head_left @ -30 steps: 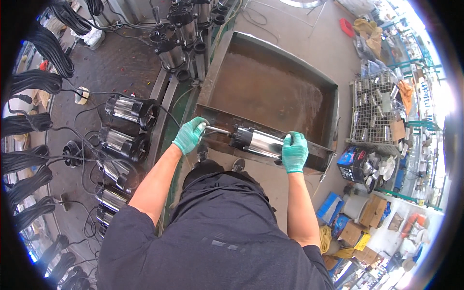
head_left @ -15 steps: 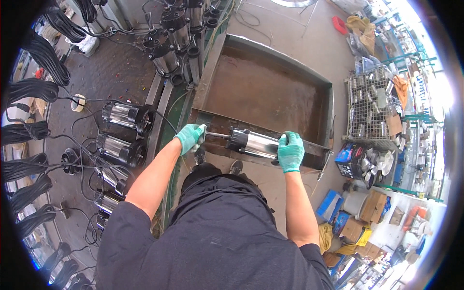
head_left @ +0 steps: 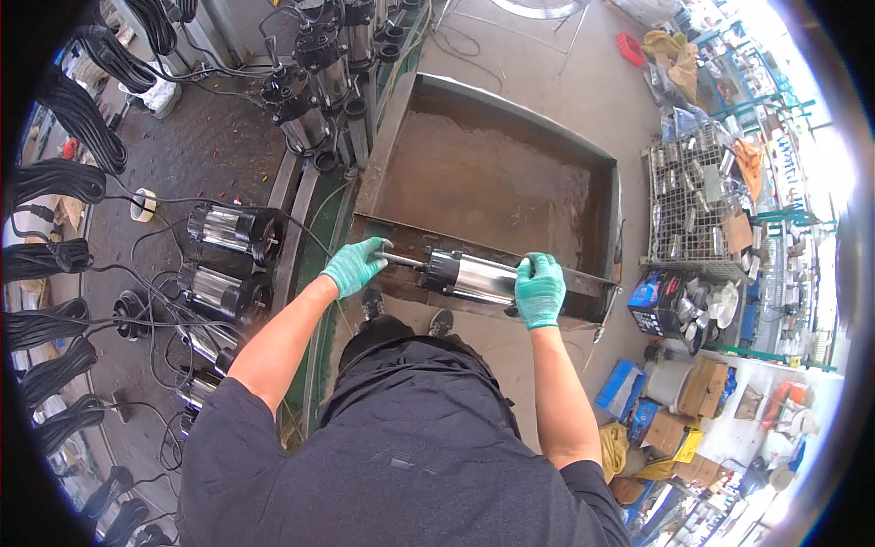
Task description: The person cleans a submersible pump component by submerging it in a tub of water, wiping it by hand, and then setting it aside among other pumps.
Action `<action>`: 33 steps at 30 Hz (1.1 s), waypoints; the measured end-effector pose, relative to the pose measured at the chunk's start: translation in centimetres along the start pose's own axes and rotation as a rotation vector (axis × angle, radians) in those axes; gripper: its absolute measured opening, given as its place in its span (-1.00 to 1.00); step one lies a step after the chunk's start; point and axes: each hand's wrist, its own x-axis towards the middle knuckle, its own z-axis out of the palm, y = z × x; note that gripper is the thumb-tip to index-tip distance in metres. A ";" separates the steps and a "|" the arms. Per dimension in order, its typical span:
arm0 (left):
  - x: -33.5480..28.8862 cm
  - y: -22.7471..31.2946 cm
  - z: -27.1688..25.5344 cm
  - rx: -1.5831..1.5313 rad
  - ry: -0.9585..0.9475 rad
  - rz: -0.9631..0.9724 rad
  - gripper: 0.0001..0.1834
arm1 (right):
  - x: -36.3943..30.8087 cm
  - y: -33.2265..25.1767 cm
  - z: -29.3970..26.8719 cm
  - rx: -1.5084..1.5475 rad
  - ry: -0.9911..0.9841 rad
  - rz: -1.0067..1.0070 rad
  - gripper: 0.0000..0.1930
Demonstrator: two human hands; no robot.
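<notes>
Along the far left rim, black cable coils (head_left: 60, 182) are ranged one after another, their leads crossing a dark workbench (head_left: 173, 164). Bench motors (head_left: 214, 284) lie in a column near its right side, and upright pumps (head_left: 319, 77) crowd the far end. A green strip (head_left: 321, 214) borders the bench, with the metal trough (head_left: 386, 146) just beside it, so the space between the two is tight. Over this side, the gloved left hand (head_left: 357, 267) has its fingers closed on the end of a thin rod (head_left: 404, 261). The rod runs into the silver-and-black motor (head_left: 478, 279), held lengthwise above the trough's narrow near section, close to the crossbar; whether it touches metal cannot be told. The gloved right hand (head_left: 540, 289) grips the motor's right end, short of the trough's right wall. Past that wall a strip of floor (head_left: 632, 219) widens toward the far side. Beyond it stand a wire basket (head_left: 697, 265) of metal parts and, nearer, a cardboard box (head_left: 704, 387).
</notes>
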 end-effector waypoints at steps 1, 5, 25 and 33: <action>-0.1 0.2 -0.1 0.000 0.001 0.003 -0.50 | 0.0 0.1 0.0 -0.005 -0.003 -0.003 -0.87; -0.7 -0.3 -0.1 -0.810 -0.165 -0.156 -0.59 | 0.0 0.0 0.0 -0.001 0.000 0.001 -0.88; 1.8 -1.3 -1.9 -0.730 -0.411 -0.277 -0.71 | 0.0 -0.1 0.0 -0.016 0.017 -0.009 -0.90; 2.2 -0.8 -2.0 -0.007 -0.358 -0.040 -0.51 | -0.2 0.4 0.0 -0.021 0.022 -0.027 -0.89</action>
